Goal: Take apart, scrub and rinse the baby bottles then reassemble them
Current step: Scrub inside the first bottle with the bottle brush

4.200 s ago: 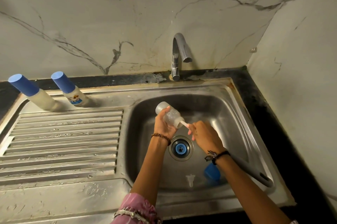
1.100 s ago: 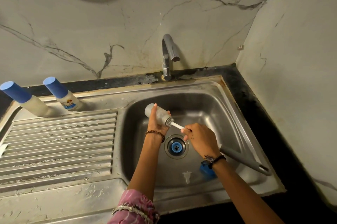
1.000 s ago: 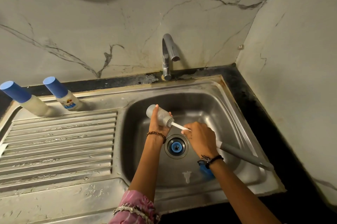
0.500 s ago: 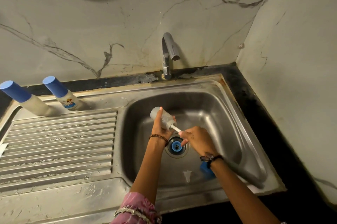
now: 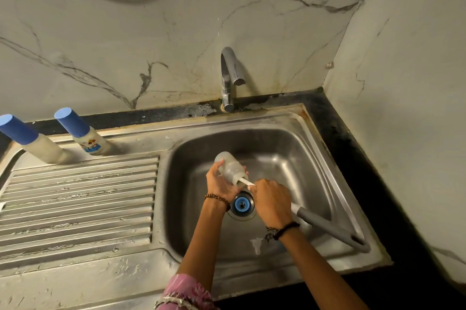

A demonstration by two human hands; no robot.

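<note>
Over a steel sink [image 5: 335,183], the left hand [image 5: 222,184] grips a clear bottle [image 5: 230,167], tilted with its mouth toward the right hand [image 5: 271,202]. That hand clasps a brush [image 5: 327,226] whose white stem enters the bottle. Two capped bottles [image 5: 75,133] stand by the wall.

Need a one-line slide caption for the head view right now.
Left hand holds an open baby bottle over the sink while the right hand works a bottle brush inside.
</note>
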